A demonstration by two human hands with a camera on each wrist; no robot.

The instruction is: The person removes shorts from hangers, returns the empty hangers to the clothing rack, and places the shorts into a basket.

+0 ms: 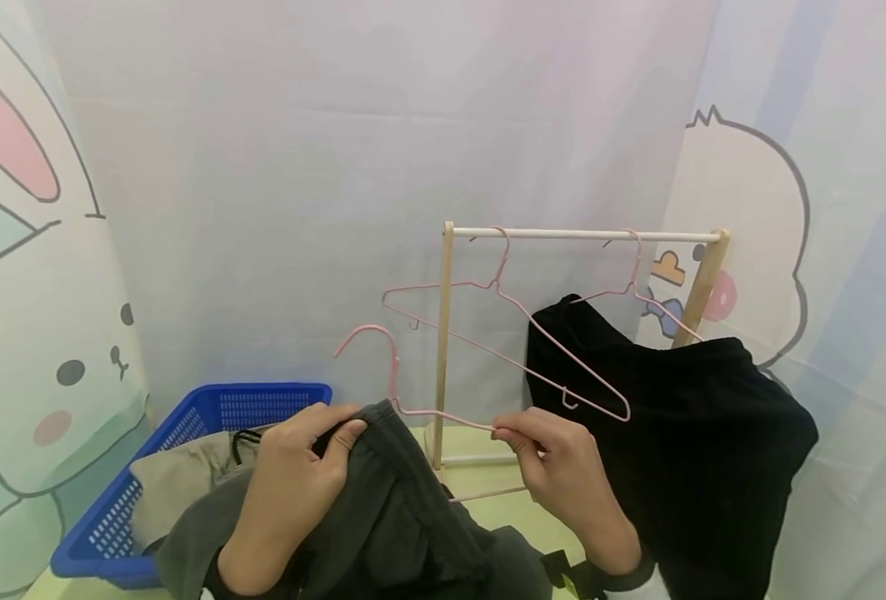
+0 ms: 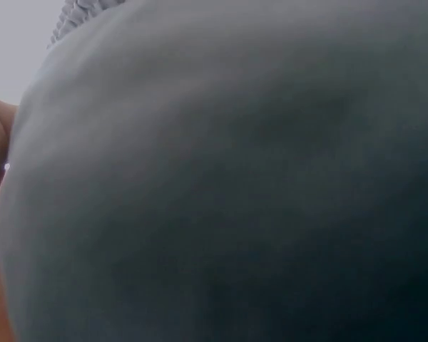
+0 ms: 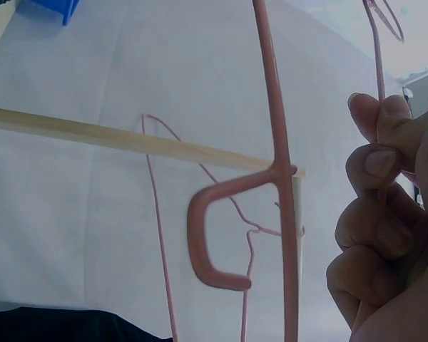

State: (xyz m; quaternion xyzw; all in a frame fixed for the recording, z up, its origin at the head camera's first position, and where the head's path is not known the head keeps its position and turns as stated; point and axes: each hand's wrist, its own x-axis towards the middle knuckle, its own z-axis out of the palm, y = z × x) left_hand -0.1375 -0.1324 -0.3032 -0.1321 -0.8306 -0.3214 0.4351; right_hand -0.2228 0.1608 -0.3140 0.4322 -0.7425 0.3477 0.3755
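Dark grey-green pants with an elastic waistband are bunched up at the front of the head view. My left hand pinches the waistband's upper edge between thumb and fingers. A pink hanger has its hook upright and its left arm hidden at the waistband. My right hand grips the hanger's right arm with thumb and curled fingers. The right wrist view shows the hanger's lower bar with a small hook beside that hand. Blurred grey fabric fills most of the left wrist view.
A blue basket with beige clothing stands at the left. Behind my hands is a rack with a white rail, bearing a bare pink hanger and black pants on another hanger at the right.
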